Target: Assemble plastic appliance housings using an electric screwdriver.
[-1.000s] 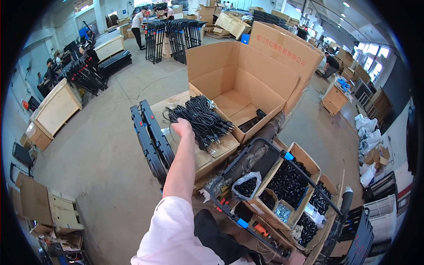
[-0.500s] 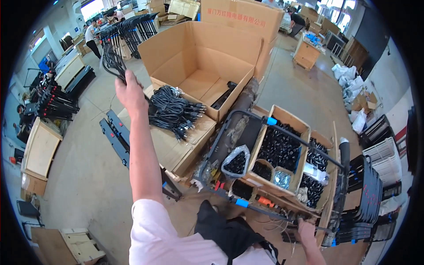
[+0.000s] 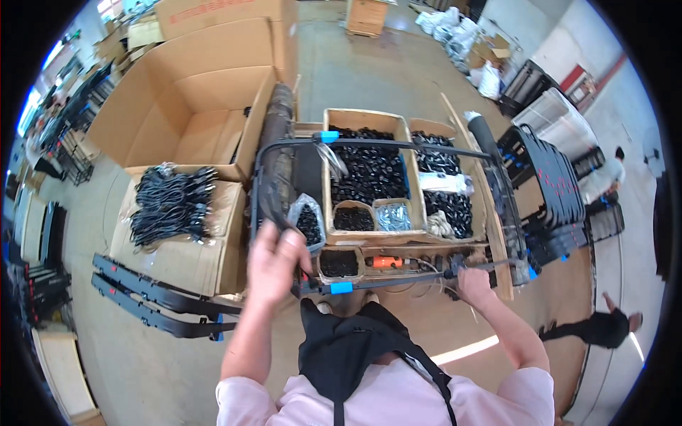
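Black cables point(image 3: 271, 195), blurred by motion, are in your left hand point(image 3: 273, 264), its fingers closed around them, a little off the middle of the view toward eight o'clock. They rise from your fist in front of the left side of a black tubular frame point(image 3: 419, 143).

Your right hand point(image 3: 474, 285), at four o'clock, has its fingers curled at the frame's lower bar; you cannot tell from here whether it grips the bar or something beside it.

Farther out at nine o'clock, a pile of dark cables point(image 3: 174, 206) lies on a closed cardboard box point(image 3: 181, 271), with a large open carton point(image 3: 206, 135) at ten. Two black rails point(image 3: 160, 302) sit at eight o'clock. Under the frame, just past twelve, is a bin point(image 3: 327, 192) of small black parts point(image 3: 366, 174); a clear bag point(image 3: 307, 224) of similar pieces is near your left hand. An orange tool point(image 3: 387, 262) lies toward five o'clock, between your hands.
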Tool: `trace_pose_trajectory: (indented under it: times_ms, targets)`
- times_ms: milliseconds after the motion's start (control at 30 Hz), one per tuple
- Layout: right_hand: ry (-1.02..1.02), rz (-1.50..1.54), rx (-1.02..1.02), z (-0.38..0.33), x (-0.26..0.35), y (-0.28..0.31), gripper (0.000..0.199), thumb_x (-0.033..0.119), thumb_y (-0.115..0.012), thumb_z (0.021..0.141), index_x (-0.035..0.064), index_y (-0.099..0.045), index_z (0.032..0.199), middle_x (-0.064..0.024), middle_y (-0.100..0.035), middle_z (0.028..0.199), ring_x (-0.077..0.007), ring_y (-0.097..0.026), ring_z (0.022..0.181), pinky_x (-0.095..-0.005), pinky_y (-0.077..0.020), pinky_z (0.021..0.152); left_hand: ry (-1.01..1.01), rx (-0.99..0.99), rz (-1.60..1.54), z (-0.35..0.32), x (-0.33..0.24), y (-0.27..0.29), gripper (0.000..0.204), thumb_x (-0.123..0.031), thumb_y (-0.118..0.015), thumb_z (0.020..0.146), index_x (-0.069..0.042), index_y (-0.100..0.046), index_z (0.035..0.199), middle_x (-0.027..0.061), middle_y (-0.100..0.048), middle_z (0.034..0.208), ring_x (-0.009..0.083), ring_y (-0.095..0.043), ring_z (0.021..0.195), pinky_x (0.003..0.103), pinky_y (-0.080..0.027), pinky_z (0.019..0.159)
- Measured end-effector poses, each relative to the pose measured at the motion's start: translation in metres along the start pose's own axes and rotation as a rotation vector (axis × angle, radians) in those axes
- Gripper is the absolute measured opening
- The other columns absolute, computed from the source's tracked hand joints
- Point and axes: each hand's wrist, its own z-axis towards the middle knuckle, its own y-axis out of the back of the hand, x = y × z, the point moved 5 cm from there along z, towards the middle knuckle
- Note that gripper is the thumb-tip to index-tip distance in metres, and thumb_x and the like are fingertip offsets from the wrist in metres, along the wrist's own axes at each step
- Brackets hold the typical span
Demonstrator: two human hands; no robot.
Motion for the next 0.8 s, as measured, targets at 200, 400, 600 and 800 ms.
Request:
trace_pose_trajectory:
  times_ms: [200, 400, 600, 800]
  targets:
    - [-0.059, -0.050, 0.131, -0.008, 0.004, 0.003, 0.016, 0.012, -0.060, 0.089, 0.0070, -0.069, 0.101, -0.0145, -0.075, 0.084, -0.0317, -0.076, 0.076, -0.0429, -0.0580, 0.060, 0.079, 0.233, 0.204, -0.050, 0.134, -0.073, 0.023, -0.024, -0.060, 0.107, -0.002, -0.058, 0.110, 0.0059, -0.069, 0.087, 0.0171, -0.067, 0.083, 0.035, -0.054, 0.077]
    - [-0.094, 0.062, -0.036, -0.009, 0.004, -0.008, 0.029, 0.013, -0.063, 0.088, 0.0074, -0.065, 0.116, -0.0131, -0.074, 0.087, -0.0342, -0.075, 0.079, -0.0477, -0.0596, 0.067, -0.299, 0.276, 0.857, -0.067, 0.158, -0.100, 0.029, -0.026, -0.069, 0.096, 0.001, -0.059, 0.091, 0.0222, -0.066, 0.086, 0.0450, -0.063, 0.090, 0.054, -0.048, 0.085]
    - [-0.130, -0.053, 0.034, 0.000, 0.008, -0.006, 0.012, 0.019, -0.062, 0.090, 0.0108, -0.071, 0.092, -0.0113, -0.078, 0.085, -0.0284, -0.078, 0.080, -0.0410, -0.0610, 0.066, -0.265, 0.319, 0.947, -0.065, 0.158, -0.103, 0.031, -0.028, -0.071, 0.096, -0.001, -0.057, 0.089, 0.0227, -0.067, 0.085, 0.0413, -0.065, 0.086, 0.051, -0.049, 0.084]
    - [-0.121, 0.058, -0.100, 0.003, 0.016, -0.006, 0.016, 0.018, -0.062, 0.090, 0.0092, -0.067, 0.102, -0.0114, -0.077, 0.085, -0.0298, -0.078, 0.080, -0.0460, -0.0609, 0.067, -0.197, 0.361, 1.058, -0.048, 0.161, -0.106, 0.035, -0.034, -0.065, 0.100, -0.001, -0.056, 0.092, 0.0223, -0.070, 0.076, 0.0419, -0.070, 0.073, 0.052, -0.055, 0.071]
